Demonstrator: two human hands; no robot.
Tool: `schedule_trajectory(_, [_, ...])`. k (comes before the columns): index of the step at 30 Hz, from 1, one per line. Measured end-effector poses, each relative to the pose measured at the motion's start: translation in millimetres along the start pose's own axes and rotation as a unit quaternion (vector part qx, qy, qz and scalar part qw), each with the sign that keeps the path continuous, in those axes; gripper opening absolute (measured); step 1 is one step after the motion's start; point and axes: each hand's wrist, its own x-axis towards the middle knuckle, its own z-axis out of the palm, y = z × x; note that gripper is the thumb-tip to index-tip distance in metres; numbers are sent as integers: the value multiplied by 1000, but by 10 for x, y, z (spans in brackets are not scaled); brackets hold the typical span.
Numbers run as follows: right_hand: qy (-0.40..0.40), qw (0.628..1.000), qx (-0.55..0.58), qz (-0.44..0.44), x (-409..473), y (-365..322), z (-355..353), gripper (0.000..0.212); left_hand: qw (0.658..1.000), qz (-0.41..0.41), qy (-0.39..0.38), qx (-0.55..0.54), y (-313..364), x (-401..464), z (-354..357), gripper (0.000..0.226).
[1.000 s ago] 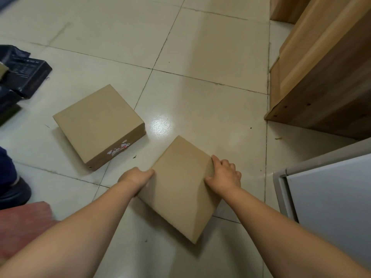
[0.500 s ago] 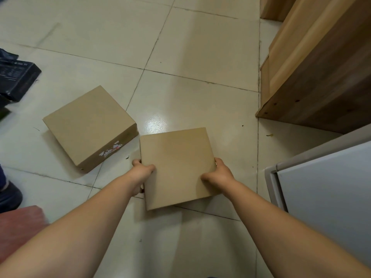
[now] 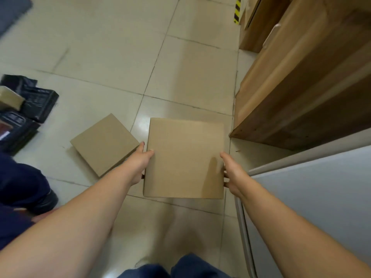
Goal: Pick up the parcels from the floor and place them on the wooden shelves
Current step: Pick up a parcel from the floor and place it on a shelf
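Both hands, left hand (image 3: pixel 140 157) and right hand (image 3: pixel 230 173), grip a flat cardboard parcel (image 3: pixel 184 157) by its sides, fingers clamped; second parcel (image 3: pixel 104 143) lies at nine o'clock, wooden shelves (image 3: pixel 301 87) at two.

The floor (image 3: pixel 112 47) was made of pale glossy tiles with thin dark joints. On it lay a flat brown cardboard box (image 3: pixel 104 143), slightly turned, and to the left of it, well apart, was a small heap of black plastic mailer bags (image 3: pixel 38 103) with a small brown parcel (image 3: pixel 10 98) resting among them. The wooden shelves (image 3: pixel 301 93) stood on the floor at the right side, and a black shoe (image 3: pixel 45 201) was planted on the tiles at the left.
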Motion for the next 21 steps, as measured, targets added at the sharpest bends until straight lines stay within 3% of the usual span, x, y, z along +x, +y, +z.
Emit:
schedule_trajectory(5, [5,1000,17,-22,-1211,-809,-266,44,998,47,-1,-27,916,-1116,-188,45])
schedule_trajectory(10, [13,999,16,-47,-2408,-1574,-502,66,995,90,-8,-36,1763,-2303,-367,41])
schedule_trajectory(16, [-8,995,19,-98,-3625,-2281,-847,61,988,158,0,-1,2568,-3571,-579,43])
schedule_trajectory(21, [0,992,35,-120,-4427,-2645,-1087,65,979,197,-34,-37,2950,-4485,-693,25])
